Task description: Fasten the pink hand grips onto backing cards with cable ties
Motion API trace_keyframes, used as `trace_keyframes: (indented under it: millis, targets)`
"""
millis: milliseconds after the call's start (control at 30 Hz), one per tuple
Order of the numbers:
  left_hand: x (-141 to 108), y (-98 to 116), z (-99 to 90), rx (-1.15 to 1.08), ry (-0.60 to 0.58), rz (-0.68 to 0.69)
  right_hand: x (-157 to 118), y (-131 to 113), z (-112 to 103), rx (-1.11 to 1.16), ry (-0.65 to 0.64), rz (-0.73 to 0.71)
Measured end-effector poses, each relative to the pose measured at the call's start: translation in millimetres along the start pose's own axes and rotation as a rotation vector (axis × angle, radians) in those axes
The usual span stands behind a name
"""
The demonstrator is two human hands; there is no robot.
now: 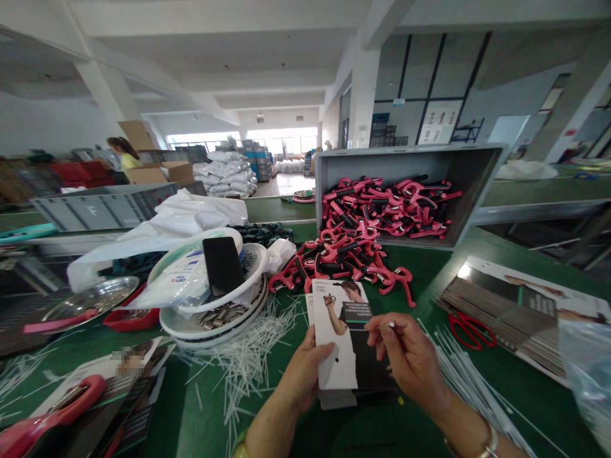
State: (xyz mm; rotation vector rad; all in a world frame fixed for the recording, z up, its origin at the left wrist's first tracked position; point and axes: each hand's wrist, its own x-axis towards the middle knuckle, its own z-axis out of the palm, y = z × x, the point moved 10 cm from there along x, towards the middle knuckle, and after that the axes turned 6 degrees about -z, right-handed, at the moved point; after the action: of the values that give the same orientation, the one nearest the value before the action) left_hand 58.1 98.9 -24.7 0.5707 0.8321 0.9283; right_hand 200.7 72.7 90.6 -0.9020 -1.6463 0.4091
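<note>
So the printed cards (pixel 338 356) are right up close, a bit right of center, held just above the green table (pixel 191 413). Looks like more than one, stacked, with a grip-strengthener print on the front one. Left hand (pixel 305 366) has them pinched by the left edge, thumb on the front, other fingers tucked behind. Right hand (pixel 408 356) is over the right side of the cards, fingers curled, thumb and index pinching a tiny white tip (pixel 391 324); can't really tell what it belongs to.

Just beyond the cards there's a big messy heap of pink-and-black hand grips (pixel 346 254), spilling out of a gray crate (pixel 465 191) tipped on its side, open toward the camera.

Right of the hands: a bunch of long white strips (pixel 465 381), then red-handled scissors (pixel 472 331) near a thick card stack (pixel 525 312), with a clear plastic bag (pixel 587 362) at the near right.

Left side is busier: loose white strips (pixel 252 350) scattered all over, white bowls (pixel 191 331) with little metal cylinders (pixel 222 316), and a black phone (pixel 223 267) lying on top. Farther left, a shiny metal dish (pixel 114 289) and a red tray (pixel 131 320). Near left corner, a pink grip (pixel 71 404) on more cards. Way back left, a person in yellow (pixel 126 159).
</note>
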Motion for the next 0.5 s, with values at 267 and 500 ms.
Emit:
trace_keyframes:
  millis: [267,500]
  targets:
    - [-2,-4,1.7,-0.085,0.007,0.000,-4,3,11,-0.145,-0.077,-0.132]
    - [-4,-10,11.7,-0.020,-0.039,0.008,-16,-22,28,-0.355,-0.133,-0.490]
